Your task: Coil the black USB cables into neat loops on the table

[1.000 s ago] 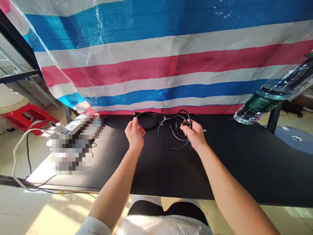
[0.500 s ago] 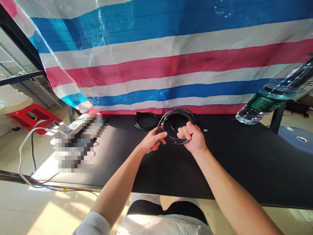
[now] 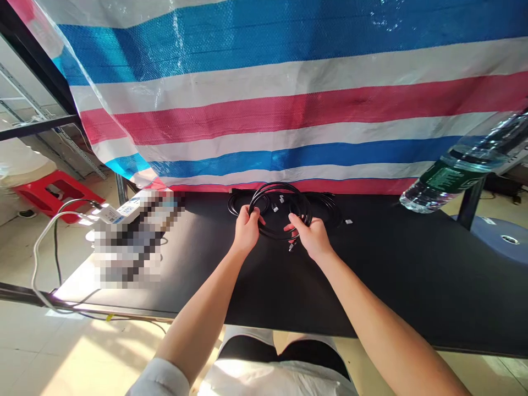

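Observation:
A coiled black cable (image 3: 277, 186) is held up between my two hands over the black tabletop. My left hand (image 3: 247, 230) pinches the left side of the loop, thumb on top. On the right side, my right hand (image 3: 310, 235) grips the same coil with its thumb inside the ring. A small metallic connector end (image 3: 291, 247) hangs below the loop near my right fingers. Behind the held coil, another black cable coil (image 3: 234, 203) lies at the left and a further coil (image 3: 330, 206) at the right, both partly hidden.
A striped plastic sheet (image 3: 264, 121) hangs behind the black table (image 3: 391, 286). A large water bottle (image 3: 445, 179) tilts at the right. On the left sit a power strip (image 3: 130, 208) with plugged cords and a blurred patch. A red stool (image 3: 58, 195) stands beyond.
The held coil has shifted slightly left, and both hands have moved a little left with it. My left hand has turned to pinch the loop; my right hand's grip has loosened into a thumb-forward hold.

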Tool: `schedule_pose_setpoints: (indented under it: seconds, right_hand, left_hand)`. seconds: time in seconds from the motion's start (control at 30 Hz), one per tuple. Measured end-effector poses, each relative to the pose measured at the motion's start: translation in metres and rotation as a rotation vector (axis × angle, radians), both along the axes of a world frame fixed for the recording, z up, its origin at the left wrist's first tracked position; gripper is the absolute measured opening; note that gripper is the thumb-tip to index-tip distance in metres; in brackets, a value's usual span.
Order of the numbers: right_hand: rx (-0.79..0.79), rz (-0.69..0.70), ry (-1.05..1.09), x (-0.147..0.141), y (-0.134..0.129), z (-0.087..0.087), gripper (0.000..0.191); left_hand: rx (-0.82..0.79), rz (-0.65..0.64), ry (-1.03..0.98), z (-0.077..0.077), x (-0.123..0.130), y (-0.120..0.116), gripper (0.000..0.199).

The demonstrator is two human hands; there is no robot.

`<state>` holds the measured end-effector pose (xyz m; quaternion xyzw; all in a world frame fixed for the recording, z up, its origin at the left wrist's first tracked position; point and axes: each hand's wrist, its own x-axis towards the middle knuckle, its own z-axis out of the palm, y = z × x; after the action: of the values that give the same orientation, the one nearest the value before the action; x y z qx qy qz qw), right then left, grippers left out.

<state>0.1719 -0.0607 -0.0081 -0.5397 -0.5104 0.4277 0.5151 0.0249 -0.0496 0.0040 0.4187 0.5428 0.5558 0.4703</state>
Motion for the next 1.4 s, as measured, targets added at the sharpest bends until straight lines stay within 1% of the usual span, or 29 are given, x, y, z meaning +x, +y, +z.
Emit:
schedule_pose_setpoints:
  seconds: [0.07, 0.13, 0.2, 0.27, 0.33, 0.4, 0.43, 0.53, 0.6, 0.63, 0.77, 0.9, 0.97, 1.03, 1.1, 1.17, 1.23, 1.33, 1.37, 1.4]
  right_hand:
    - [0.105, -0.096, -0.124, -0.004, -0.002, -0.001, 0.047]
    - [0.211, -0.213, -0.282, -0.009, -0.001, 0.002, 0.039]
    - [0.22, -0.284, -0.488, -0.015, 0.005, 0.008, 0.03]
    - [0.117, -0.26, -0.726, -0.023, 0.016, 0.016, 0.026]
    - [-0.027, -0.176, -0.937, -0.031, 0.031, 0.025, 0.03]
    - [-0.133, -0.082, -1.074, -0.041, 0.046, 0.032, 0.035]
    - [-0.17, -0.038, -1.115, -0.046, 0.053, 0.035, 0.037]
    - [-0.232, 0.064, -1.155, -0.058, 0.071, 0.041, 0.041]
    - [-0.27, 0.117, -1.148, -0.064, 0.08, 0.044, 0.042]
    - [-0.289, 0.138, -1.144, -0.066, 0.083, 0.045, 0.042]
    - [-0.341, 0.173, -1.148, -0.07, 0.094, 0.046, 0.043]
    - [-0.354, 0.148, -1.179, -0.07, 0.104, 0.04, 0.04]
    - [-0.356, 0.128, -1.203, -0.071, 0.107, 0.037, 0.039]
    - [-0.343, 0.105, -1.225, -0.073, 0.108, 0.034, 0.042]
    - [-0.289, 0.089, -1.259, -0.076, 0.106, 0.031, 0.045]
    - [-0.208, 0.084, -1.307, -0.076, 0.104, 0.028, 0.044]
    - [-0.117, 0.065, -1.353, -0.075, 0.102, 0.025, 0.042]
    - [0.036, 0.069, -1.356, -0.071, 0.102, 0.019, 0.041]
    - [0.076, 0.097, -1.341, -0.068, 0.102, 0.018, 0.041]
    - [0.101, 0.134, -1.32, -0.066, 0.103, 0.016, 0.04]
  left_hand:
    - [0.015, 0.03, 0.008, 0.0, -0.002, 0.001, 0.014]
    - [0.011, 0.043, -0.006, 0.002, -0.004, 0.002, 0.013]
    - [0.004, 0.071, -0.021, 0.005, -0.007, 0.004, 0.014]
    - [-0.007, 0.12, -0.019, 0.007, -0.012, 0.008, 0.013]
    - [-0.03, 0.159, 0.003, 0.006, -0.02, 0.013, 0.013]
    - [-0.044, 0.201, 0.087, 0.003, -0.03, 0.02, 0.014]
    - [-0.041, 0.229, 0.163, 0.001, -0.035, 0.023, 0.015]
    - [-0.02, 0.329, 0.447, -0.004, -0.051, 0.031, 0.012]
    - [-0.04, 0.36, 0.557, -0.006, -0.058, 0.036, 0.008]
    - [-0.063, 0.361, 0.582, -0.007, -0.06, 0.037, 0.013]
    - [-0.127, 0.301, 0.671, -0.012, -0.059, 0.042, 0.039]
    - [-0.07, 0.228, 0.794, -0.02, -0.051, 0.043, 0.06]
    - [-0.077, 0.191, 0.866, -0.022, -0.046, 0.041, 0.064]
    - [-0.104, 0.149, 0.949, -0.021, -0.043, 0.038, 0.064]
    - [-0.112, 0.104, 1.017, -0.019, -0.041, 0.034, 0.066]
    - [-0.097, 0.073, 1.071, -0.017, -0.04, 0.03, 0.07]
    - [-0.065, 0.053, 1.118, -0.016, -0.04, 0.028, 0.064]
    - [0.008, -0.005, 1.149, -0.019, -0.042, 0.029, 0.031]
    - [0.036, -0.033, 1.144, -0.021, -0.043, 0.03, 0.022]
    - [0.064, -0.06, 1.133, -0.023, -0.044, 0.031, 0.016]
